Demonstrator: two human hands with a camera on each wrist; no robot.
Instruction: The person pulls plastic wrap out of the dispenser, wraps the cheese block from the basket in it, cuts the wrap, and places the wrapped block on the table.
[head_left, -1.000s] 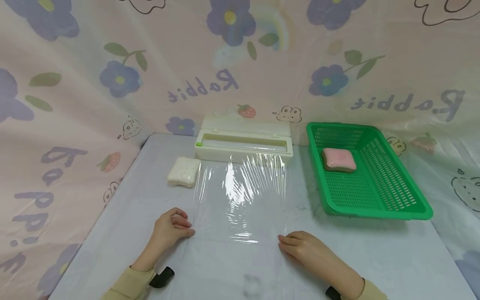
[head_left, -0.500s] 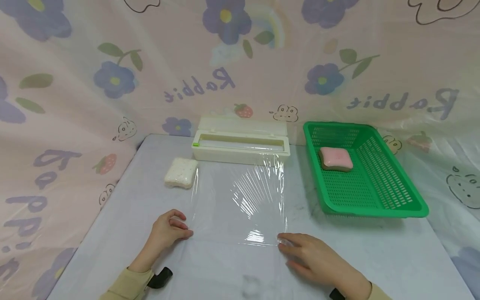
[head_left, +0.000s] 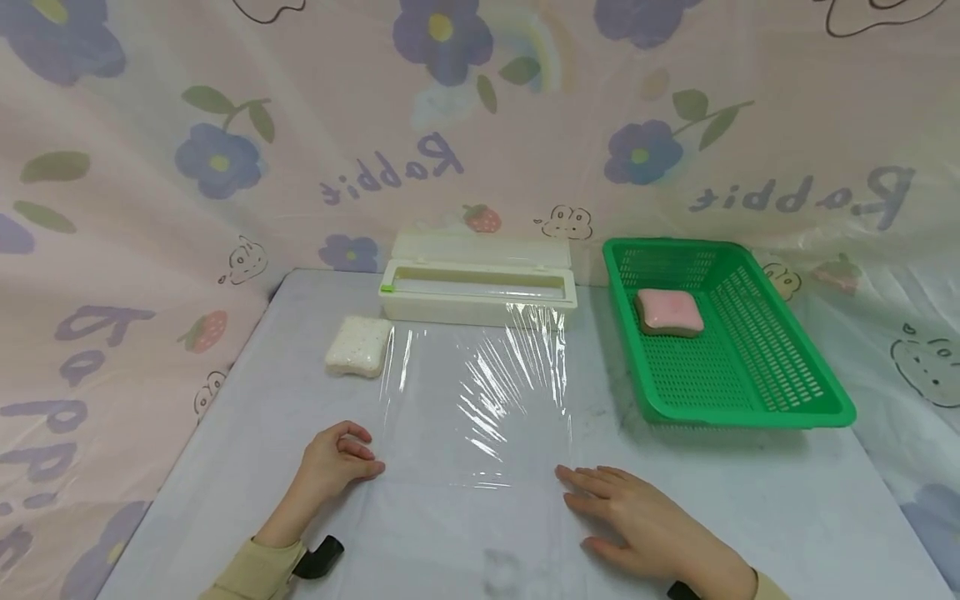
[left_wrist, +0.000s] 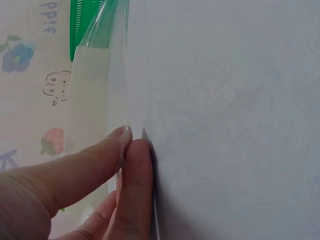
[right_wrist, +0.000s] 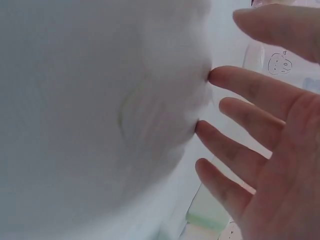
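A clear sheet of cling film (head_left: 480,408) stretches from a cream dispenser box (head_left: 477,312) toward me, its near edge between my hands. My left hand (head_left: 330,458) pinches the near left corner; in the left wrist view, crumpled film (left_wrist: 124,145) shows between thumb and forefinger. At the near right corner, my right hand (head_left: 626,517) has its fingers spread and fingertips (right_wrist: 212,75) on the white tabletop, thumb held apart. A speckled white slice shaped like bread (head_left: 358,346) lies left of the film, just in front of the box.
A green plastic basket (head_left: 750,415) stands on the right, holding a pink-topped, bread-shaped piece (head_left: 670,312). The dispenser's lid (head_left: 480,250) is raised against the printed curtain (head_left: 300,100) behind the table.
My right hand has gone from a pinch at the film's corner to spread fingers, the thumb moving away. The left hand keeps its pinch. Glints on the film have shifted.
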